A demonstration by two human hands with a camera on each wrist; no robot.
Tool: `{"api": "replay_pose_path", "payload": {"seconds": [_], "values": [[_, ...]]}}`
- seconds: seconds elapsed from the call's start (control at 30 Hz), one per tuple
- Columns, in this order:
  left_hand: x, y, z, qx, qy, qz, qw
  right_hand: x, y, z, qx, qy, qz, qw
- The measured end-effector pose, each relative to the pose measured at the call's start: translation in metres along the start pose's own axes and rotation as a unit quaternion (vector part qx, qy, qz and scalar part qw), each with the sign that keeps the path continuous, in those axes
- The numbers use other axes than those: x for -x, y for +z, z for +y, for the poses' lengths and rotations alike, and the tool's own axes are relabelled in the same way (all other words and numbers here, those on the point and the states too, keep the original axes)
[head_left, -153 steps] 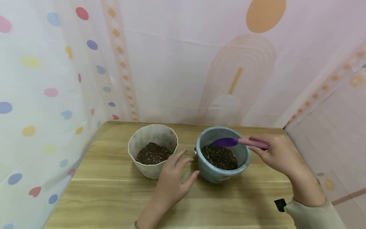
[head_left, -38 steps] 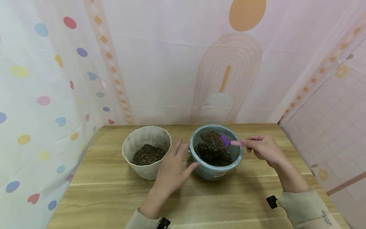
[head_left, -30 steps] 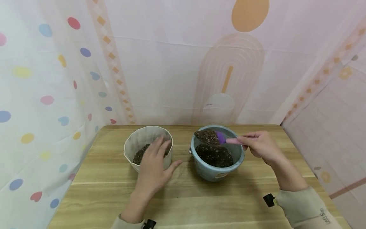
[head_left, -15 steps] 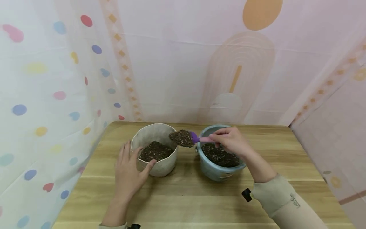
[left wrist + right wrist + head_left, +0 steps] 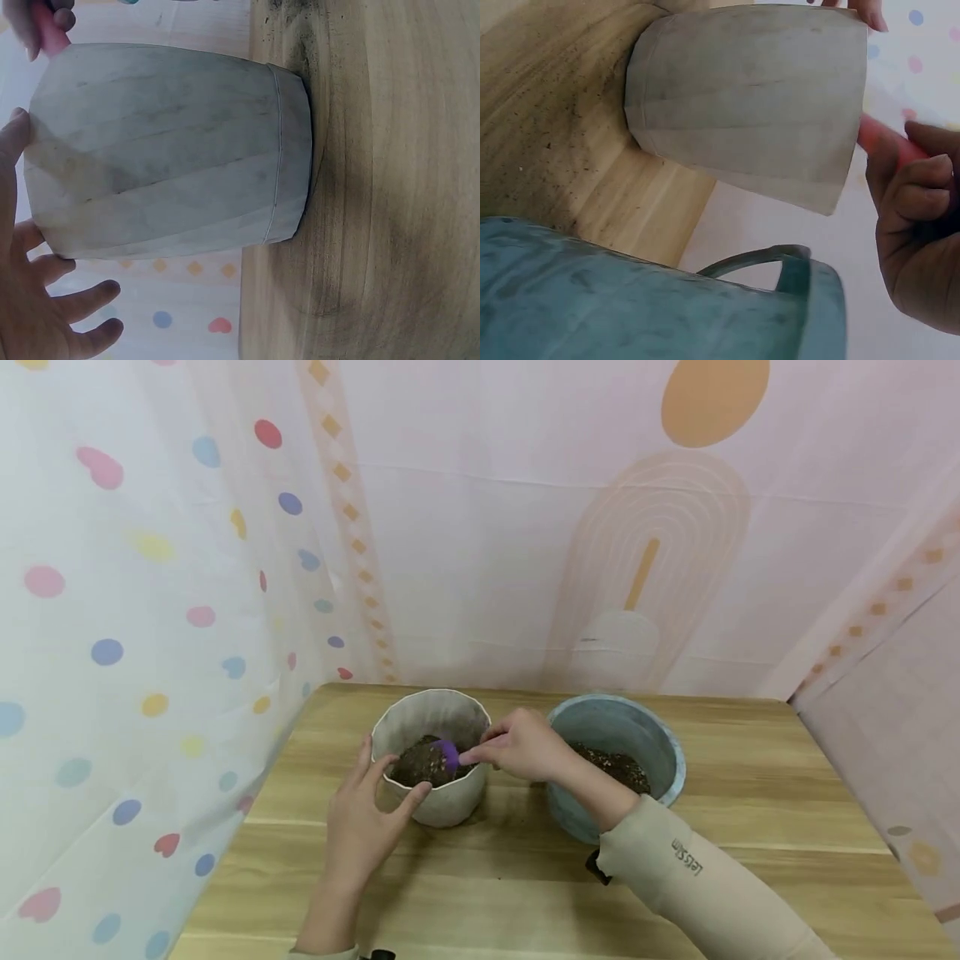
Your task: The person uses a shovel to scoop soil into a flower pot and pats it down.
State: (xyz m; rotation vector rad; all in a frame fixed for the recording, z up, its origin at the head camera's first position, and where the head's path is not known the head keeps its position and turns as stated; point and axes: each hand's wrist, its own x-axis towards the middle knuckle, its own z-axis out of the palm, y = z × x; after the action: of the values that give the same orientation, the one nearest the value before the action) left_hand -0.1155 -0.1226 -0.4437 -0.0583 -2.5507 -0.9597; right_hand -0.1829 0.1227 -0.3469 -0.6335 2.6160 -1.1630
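Observation:
My right hand [image 5: 534,748] grips the pink handle of a small garden trowel [image 5: 449,754] with a purple blade. The trowel reaches over the rim into the whitish faceted pot [image 5: 448,806], its blade tipped and mostly covered by dark soil [image 5: 418,765]. At that pot's near left side is my left hand [image 5: 362,827], thumb and fingers spread against the rim. The left wrist view shows the other fingers of my left hand [image 5: 45,292] extended, away from the pot wall. In the right wrist view, my right fingers [image 5: 922,187] curl around the handle.
A blue-grey bucket [image 5: 570,810] with soil inside stands to the right, under my right forearm. Its handle [image 5: 761,259] shows in the right wrist view. Loose soil crumbs lie on the wooden table [image 5: 487,910] between the pots. Patterned cloth [image 5: 480,568] hangs behind.
My right hand has carried the soil-loaded trowel leftward from the bucket into the whitish pot and tipped it. My left hand has moved from between the containers to the whitish pot's left side.

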Motion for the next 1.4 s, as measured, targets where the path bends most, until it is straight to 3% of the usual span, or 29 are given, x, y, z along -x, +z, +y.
{"api": "replay_pose_path", "payload": {"seconds": [0.27,0.43,0.63,0.83,0.93,1.07,1.2,1.27,1.4], "values": [[0.001,-0.003,0.0,0.0,-0.011,0.0,0.9999,0.002,-0.005,-0.006,0.086,-0.086,-0.019,0.992],[0.001,-0.005,0.0,0.001,-0.009,0.005,0.9999,0.007,-0.006,-0.008,0.105,-0.133,-0.012,0.985],[0.0,-0.004,-0.001,-0.003,0.002,0.014,0.9999,0.015,-0.002,-0.004,0.147,-0.242,0.027,0.959],[-0.001,-0.004,0.0,-0.019,0.031,0.015,0.9992,0.023,0.002,0.008,0.198,-0.295,0.127,0.926],[-0.003,-0.004,0.003,-0.019,0.055,0.025,0.998,0.028,-0.004,0.012,0.186,-0.299,0.168,0.921],[-0.01,0.002,0.013,0.002,0.115,0.058,0.9916,0.036,-0.021,0.018,0.138,-0.273,0.197,0.931],[-0.017,0.012,0.025,0.033,0.178,0.082,0.9801,0.048,-0.042,0.03,0.093,-0.212,0.222,0.947],[-0.018,0.017,0.032,0.053,0.193,0.079,0.9766,0.056,-0.054,0.037,0.071,-0.184,0.232,0.952],[-0.018,0.024,0.044,0.078,0.207,0.054,0.9737,0.079,-0.081,0.053,0.073,-0.141,0.266,0.951]]}}
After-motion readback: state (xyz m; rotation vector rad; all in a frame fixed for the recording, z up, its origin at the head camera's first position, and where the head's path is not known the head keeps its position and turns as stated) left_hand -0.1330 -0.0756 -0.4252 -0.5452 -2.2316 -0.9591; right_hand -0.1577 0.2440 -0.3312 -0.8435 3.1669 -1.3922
